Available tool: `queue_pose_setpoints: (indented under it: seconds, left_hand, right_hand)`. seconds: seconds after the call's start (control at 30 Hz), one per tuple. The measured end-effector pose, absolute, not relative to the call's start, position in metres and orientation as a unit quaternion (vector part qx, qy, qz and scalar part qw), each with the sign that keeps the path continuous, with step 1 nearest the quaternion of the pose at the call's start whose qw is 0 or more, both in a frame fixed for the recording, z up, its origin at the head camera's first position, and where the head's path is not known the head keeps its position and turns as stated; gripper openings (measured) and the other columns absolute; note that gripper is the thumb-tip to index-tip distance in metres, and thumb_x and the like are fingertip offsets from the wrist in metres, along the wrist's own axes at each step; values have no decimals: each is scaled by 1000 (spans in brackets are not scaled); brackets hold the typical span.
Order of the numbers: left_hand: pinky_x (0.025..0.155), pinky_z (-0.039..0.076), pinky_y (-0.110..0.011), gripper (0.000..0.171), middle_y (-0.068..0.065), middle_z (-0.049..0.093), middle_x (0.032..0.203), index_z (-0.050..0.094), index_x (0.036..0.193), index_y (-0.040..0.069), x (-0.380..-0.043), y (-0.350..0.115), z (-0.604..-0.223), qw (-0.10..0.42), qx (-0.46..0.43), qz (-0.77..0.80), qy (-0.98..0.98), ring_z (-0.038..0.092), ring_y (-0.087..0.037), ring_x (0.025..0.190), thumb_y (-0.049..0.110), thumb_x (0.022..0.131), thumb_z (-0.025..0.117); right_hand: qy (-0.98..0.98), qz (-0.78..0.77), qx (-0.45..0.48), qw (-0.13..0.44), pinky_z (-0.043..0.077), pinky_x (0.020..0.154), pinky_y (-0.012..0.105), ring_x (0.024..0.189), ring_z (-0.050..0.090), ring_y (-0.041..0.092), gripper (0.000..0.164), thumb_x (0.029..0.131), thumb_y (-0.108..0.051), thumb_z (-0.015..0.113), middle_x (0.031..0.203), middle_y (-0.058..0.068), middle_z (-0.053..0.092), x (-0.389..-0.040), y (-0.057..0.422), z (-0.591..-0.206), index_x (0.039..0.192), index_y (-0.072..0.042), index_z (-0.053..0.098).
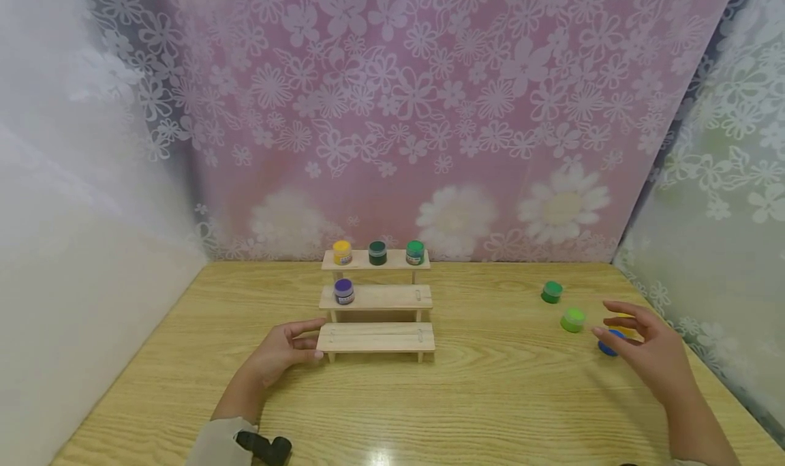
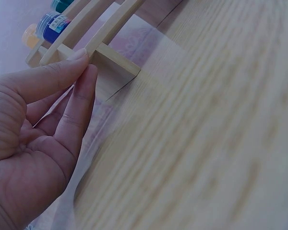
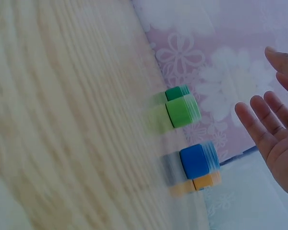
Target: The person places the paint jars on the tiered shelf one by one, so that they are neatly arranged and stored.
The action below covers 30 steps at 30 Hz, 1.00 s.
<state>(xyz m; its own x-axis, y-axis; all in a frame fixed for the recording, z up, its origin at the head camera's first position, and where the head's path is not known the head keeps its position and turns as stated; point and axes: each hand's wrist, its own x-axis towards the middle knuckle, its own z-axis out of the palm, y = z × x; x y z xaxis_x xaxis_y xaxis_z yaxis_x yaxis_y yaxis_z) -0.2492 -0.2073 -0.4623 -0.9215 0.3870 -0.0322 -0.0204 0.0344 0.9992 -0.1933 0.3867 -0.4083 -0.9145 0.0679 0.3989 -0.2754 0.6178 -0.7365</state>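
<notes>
Widely spread right fingers (image 3: 254,126) near jars (image 3: 196,161), left fingers (image 2: 81,99) pinching shelf edge (image 1: 322,337), tabletop (image 1: 497,330) between.

wood-grain table (image 1: 490,405) | stepped wooden stand (image 1: 376,338) | right: green jar (image 1: 552,293), lime jar (image 1: 573,321), blue jar (image 3: 194,162), yellow jar (image 3: 204,181)

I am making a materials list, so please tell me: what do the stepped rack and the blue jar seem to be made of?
Stepped rack: probably wood, with a matte, unpainted look; its pale boards show faint grain. Blue jar: likely smooth plastic, since its ridged cap looks see-through; glass cannot be ruled out.
</notes>
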Motion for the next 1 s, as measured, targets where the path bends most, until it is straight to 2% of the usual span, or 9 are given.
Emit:
queue_pose_setpoints:
  seconds: [0.2, 0.43, 0.6, 0.8, 1.0]
  left_hand:
    - [79, 56, -31, 69, -23, 66, 114, 42, 144, -6, -249, -207, -462, 149, 131, 682, 704, 67, -22, 97, -2, 83, 75]
    - [79, 56, -31, 69, -23, 65, 115, 43, 143, -6, -248, -207, -462, 147, 130, 682, 705, 67, -22, 97, -2, 83, 75]
    - [79, 56, -31, 69, -22, 65, 115, 42, 143, -6, -248, -207, -462, 147, 128, 683, 704, 67, -22, 97, -2, 83, 75]
    - [80, 56, -31, 69, -22, 65, 115, 42, 144, -6, -248, -207, -462, 148, 126, 682, 705, 67, -22, 97, -2, 83, 75]
    - [80, 56, -31, 69, -23, 64, 118, 43, 143, -6, -249, -206, -463, 146, 125, 679, 708, 67, -22, 98, -2, 82, 76]
  right_hand:
    - [-877, 436, 48, 195, 47, 71, 8, 98, 54, -11, 50, 91, -18, 72, 124, -27, 47, -192, 396, -413, 138, -13, 55]
    - [-884, 440, 9, 155, 46, 69, 8, 95, 51, -16, 52, 92, -27, 70, 122, -30, 42, -192, 412, -420, 141, -20, 53]
    - [-892, 429, -3, 142, 47, 67, 10, 93, 50, -18, 52, 92, -30, 70, 118, -31, 43, -194, 423, -426, 140, -19, 54]
    - [-910, 404, -18, 89, 47, 65, 21, 88, 48, -19, 56, 91, -36, 71, 109, -30, 52, -194, 431, -427, 138, -11, 54]
    - [-913, 403, -26, 58, 49, 68, 30, 87, 46, -20, 59, 90, -39, 70, 110, -29, 51, -198, 440, -430, 140, -12, 52]
